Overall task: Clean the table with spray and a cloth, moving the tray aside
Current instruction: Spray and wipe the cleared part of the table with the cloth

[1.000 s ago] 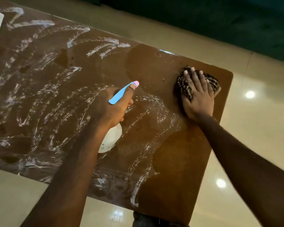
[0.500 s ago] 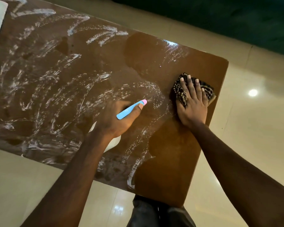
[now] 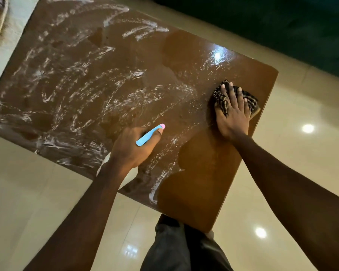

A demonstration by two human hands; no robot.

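The left hand (image 3: 133, 147) is gripping the spray bottle (image 3: 150, 134) above the table's (image 3: 106, 65) near edge. The right hand (image 3: 233, 114), fingers straight, is pressing the cloth (image 3: 220, 96) flat near the table's right edge.

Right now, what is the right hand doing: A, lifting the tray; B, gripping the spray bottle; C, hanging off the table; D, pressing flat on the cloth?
D: the right hand lies with straight fingers on the cloth near the table edge, while the left hand grips the spray bottle.
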